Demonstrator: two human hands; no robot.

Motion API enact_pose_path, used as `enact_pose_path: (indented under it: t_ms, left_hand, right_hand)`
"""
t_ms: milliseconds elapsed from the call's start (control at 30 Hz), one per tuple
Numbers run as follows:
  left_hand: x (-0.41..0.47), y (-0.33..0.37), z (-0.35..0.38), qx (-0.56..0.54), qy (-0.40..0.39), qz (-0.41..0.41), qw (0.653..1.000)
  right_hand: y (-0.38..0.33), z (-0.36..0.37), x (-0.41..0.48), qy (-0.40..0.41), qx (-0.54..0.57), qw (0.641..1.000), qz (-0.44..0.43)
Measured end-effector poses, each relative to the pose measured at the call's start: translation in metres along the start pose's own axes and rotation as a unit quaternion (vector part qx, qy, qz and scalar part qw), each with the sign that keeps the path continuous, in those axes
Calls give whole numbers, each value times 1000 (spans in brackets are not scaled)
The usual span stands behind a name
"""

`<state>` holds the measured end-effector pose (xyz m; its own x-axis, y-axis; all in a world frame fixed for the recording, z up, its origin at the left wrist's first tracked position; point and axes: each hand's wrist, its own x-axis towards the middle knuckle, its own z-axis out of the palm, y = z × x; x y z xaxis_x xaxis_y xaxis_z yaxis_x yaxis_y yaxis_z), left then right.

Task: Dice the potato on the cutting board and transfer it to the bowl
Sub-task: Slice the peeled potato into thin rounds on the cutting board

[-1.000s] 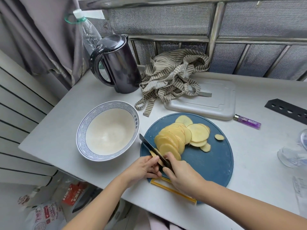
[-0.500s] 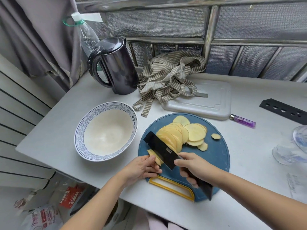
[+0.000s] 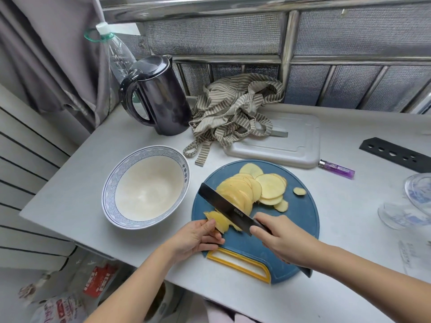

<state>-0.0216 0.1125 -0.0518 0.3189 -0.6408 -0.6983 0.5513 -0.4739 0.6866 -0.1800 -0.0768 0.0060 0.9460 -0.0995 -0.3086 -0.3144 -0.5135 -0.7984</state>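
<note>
Your right hand (image 3: 284, 241) grips the knife (image 3: 224, 206); your left hand (image 3: 198, 236) pinches the potato end (image 3: 220, 220) at 8 o'clock on the cutting board (image 3: 296, 229). Slicing looks nearly done; next, stack the slices (image 3: 270, 190) and cut crosswise. The bowl (image 3: 109, 194) waits at 9 o'clock.

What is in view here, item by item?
potato slices: many, pale yellow, fanned on cutting board
potato piece: one, yellow, board's left
knife: one, black blade, between piece and slices
cutting board: one, blue, yellow handle, front
bowl: one, white, blue rim, left of board
kettle: one, dark, back left
bottle: one, clear plastic, behind the kettle
striped cloth: one, beige, right of the kettle
white board: one, partly under the cloth
lighter: one, purple, beside the white board
black strip: one, holed, far right
glassware: count unclear, clear, right edge
left hand: one, pinches the potato piece
right hand: one, grips the knife
</note>
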Motion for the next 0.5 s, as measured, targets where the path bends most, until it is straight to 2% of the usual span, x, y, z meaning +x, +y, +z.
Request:
enact_pose_path:
  t_ms: [67,200,367,433,500]
  left_hand:
    - [0,1,1,2,3,0,1000]
    - [2,3,5,-1,35,9,999]
    - [-1,14,11,153,131,68,977]
    - [-3,19,9,225,192,127,947]
    - [-4,24,4,371,248,207,871]
  right_hand:
    - [0,1,-2,8,-24,1000,-7]
    - [3,-3,-3,37,-5,999,-3]
    - [9,-18,-5,83,10,997,-6]
    - [11,-22,-6,96,22,995,0]
    - [12,-25,-8,105,43,994,8]
